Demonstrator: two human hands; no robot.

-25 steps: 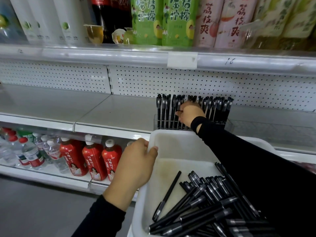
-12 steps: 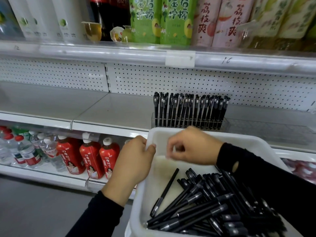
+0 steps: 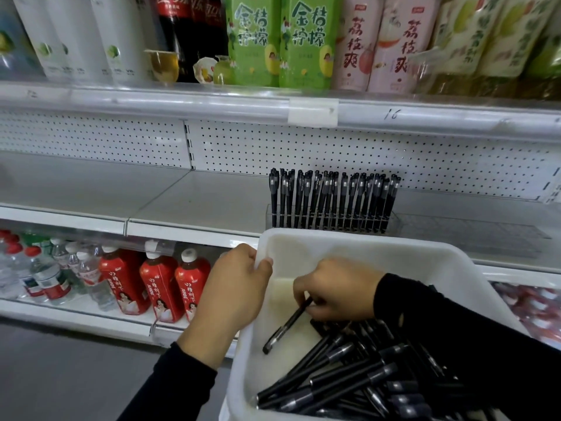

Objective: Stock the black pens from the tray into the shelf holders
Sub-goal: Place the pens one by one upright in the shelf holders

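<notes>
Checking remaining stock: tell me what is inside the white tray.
A pile of black pens lies in the white tray; the right hand pinches one separate pen. The black sleeve covers the tray's right side, hiding whatever lies there.

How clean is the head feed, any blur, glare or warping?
Head view: soft, even light, no harsh glare; the wide lens bows the upper shelf edge; drink packs at top right are smeared; the right hand and the pen it pinches are slightly blurred; the racked pens are crisp.
</notes>
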